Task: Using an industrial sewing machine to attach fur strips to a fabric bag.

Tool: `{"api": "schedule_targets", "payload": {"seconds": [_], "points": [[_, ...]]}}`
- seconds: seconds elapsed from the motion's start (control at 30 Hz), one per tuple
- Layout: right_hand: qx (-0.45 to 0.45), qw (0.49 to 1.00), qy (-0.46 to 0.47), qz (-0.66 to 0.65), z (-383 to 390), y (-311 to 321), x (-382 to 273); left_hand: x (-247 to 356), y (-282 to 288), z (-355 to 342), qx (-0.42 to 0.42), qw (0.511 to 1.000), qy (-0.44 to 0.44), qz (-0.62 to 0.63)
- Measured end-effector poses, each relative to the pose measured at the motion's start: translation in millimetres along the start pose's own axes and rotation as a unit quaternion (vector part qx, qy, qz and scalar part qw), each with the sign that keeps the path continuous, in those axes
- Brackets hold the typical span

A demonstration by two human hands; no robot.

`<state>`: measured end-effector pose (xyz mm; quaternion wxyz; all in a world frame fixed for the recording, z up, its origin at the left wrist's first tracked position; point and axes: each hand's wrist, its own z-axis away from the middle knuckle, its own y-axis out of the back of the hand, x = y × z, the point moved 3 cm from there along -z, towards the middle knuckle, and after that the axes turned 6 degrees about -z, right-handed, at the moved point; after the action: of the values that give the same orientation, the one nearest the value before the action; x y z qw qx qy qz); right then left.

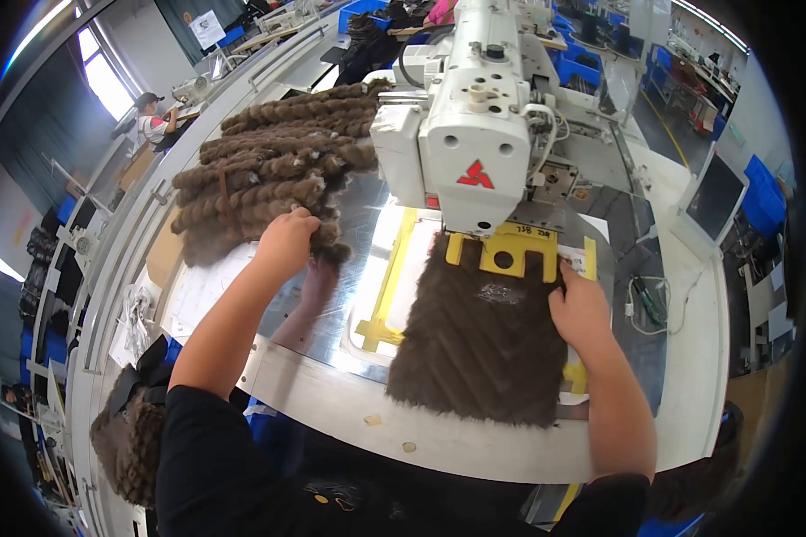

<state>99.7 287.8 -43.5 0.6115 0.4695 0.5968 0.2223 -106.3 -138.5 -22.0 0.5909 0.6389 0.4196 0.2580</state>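
Brown fur panel (479, 345) under flat right hand (580, 309); left hand (287, 240) grips fur stack (260, 174) (perhaps dozen).

I count one sewing machine (475, 116), one flat fur panel (479, 345), one fur pile (269, 170) upper left, two hands.

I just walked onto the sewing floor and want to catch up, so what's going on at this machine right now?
A person stands at a white industrial sewing machine. Their right hand presses flat on a brown faux-fur panel lying in a yellow clamp frame under the machine head. Their left hand grips the near edge of a stack of similar brown fur pieces piled on the shiny metal table to the left.
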Motion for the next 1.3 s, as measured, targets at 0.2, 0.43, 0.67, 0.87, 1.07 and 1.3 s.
{"api": "schedule_targets", "payload": {"seconds": [0.2, 0.43, 0.67, 0.87, 1.07, 1.3], "points": [[0.01, 1.0, 0.008, -0.007, 3, -4, 0, 62, 93, 4, 0.163, 0.978, -0.079, 0.099], [0.04, 0.995, 0.068, -0.066, 23, 39, -49, 90, 242, 7, 0.43, 0.846, -0.151, 0.277], [-0.028, 0.925, 0.263, -0.273, 48, 79, -148, 117, 227, -18, 0.382, 0.597, -0.115, 0.696], [-0.104, 0.966, 0.203, -0.125, 41, 54, -129, 131, 140, -23, 0.201, 0.439, 0.048, 0.875], [-0.132, 0.977, 0.164, -0.032, 32, 67, -89, 137, 92, -22, 0.023, 0.503, -0.15, 0.851], [-0.252, 0.956, 0.13, 0.078, 40, 66, -94, 142, 84, -8, 0.019, 0.583, -0.125, 0.802]]}}
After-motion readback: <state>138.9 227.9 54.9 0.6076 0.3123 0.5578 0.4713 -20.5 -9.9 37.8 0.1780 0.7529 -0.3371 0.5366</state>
